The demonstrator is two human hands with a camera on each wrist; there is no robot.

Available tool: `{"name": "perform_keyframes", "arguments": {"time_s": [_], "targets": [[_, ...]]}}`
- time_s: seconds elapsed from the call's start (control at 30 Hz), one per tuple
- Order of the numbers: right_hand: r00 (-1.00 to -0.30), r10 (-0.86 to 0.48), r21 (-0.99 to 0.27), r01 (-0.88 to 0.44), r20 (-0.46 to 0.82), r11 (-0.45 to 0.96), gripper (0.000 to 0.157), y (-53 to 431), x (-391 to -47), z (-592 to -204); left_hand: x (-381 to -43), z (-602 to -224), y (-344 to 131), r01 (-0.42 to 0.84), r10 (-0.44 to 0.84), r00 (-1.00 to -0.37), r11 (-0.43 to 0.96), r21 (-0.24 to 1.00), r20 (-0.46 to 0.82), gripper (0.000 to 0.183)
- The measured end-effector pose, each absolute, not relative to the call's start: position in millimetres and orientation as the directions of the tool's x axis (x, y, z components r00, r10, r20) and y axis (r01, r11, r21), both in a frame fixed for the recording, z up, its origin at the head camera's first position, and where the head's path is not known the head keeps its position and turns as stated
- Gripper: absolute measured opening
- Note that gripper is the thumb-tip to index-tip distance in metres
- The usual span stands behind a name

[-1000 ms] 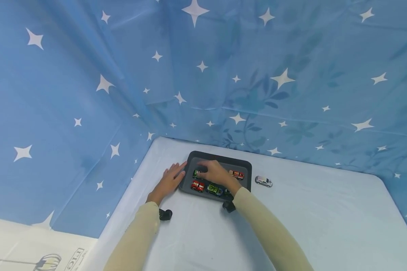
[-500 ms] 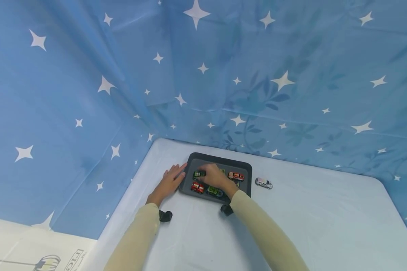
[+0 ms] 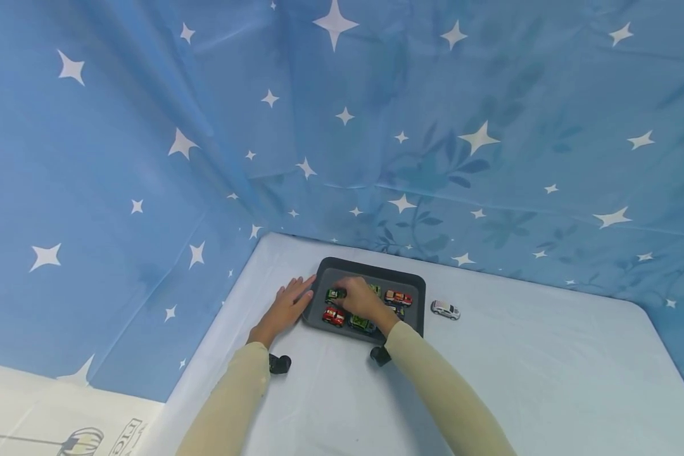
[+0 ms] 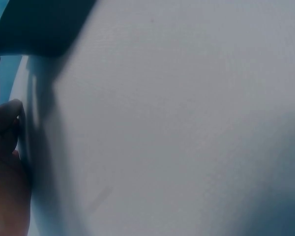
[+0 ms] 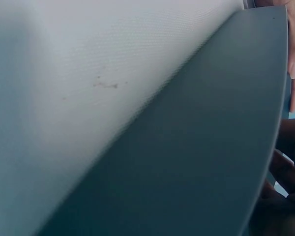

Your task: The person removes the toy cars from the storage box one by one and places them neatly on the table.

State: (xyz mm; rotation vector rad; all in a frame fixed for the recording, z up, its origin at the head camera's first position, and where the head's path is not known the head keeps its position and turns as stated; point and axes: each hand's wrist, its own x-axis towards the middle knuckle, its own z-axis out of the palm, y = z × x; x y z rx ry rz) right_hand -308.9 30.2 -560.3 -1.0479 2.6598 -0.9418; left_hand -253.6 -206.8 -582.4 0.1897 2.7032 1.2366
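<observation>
A dark grey tray point(image 3: 370, 268) lies on the white table with several small toy cars in it. My right hand point(image 3: 361, 299) reaches over it, thumb and fingers pinching a green toy car point(image 3: 333, 296) near the tray's left end. Flat and spread, my left hand point(image 3: 285, 311) touches the tray's left edge with its fingertips. A red toy car point(image 3: 333, 316) sits just below the green one, beside a green-yellow toy car point(image 3: 361, 324). In the right wrist view the tray wall point(image 5: 187, 123) fills the middle, and the curled right fingers point(image 5: 285, 172) are partly cut off.
Outside the tray, to its right, stands a white toy car point(image 3: 446, 310). An orange toy car point(image 3: 399, 298) and a darker toy car point(image 3: 398, 311) sit at the tray's right end. A blue star-patterned curtain point(image 3: 342, 158) hangs behind the table.
My right hand has shifted slightly down and closer to the table with the green toy car, uncovering more of the cars behind it. The left hand stays in place.
</observation>
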Motion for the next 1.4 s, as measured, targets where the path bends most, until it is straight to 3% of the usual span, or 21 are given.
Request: {"name": "perform_keyframes", "arguments": {"time_s": [0.47, 0.73, 1.4], "targets": [[-0.761, -0.645, -0.62, -0.538, 0.066, 0.571, 0.032, 31, -307, -550, -254, -583, -206, 0.06, 0.184, -0.98, 0.646, 0.761, -0.08, 0.054], [-0.765, -0.634, -0.625, -0.549, 0.109, 0.555, 0.032, 38, -306, -545, -253, -584, -207, 0.059, 0.19, -0.978, 0.651, 0.757, -0.087, 0.055], [-0.791, -0.606, -0.655, -0.5, 0.08, 0.566, 0.034, 75, -299, -531, -250, -582, -205, 0.062, 0.199, -0.976, 0.648, 0.759, -0.09, 0.056]]}}
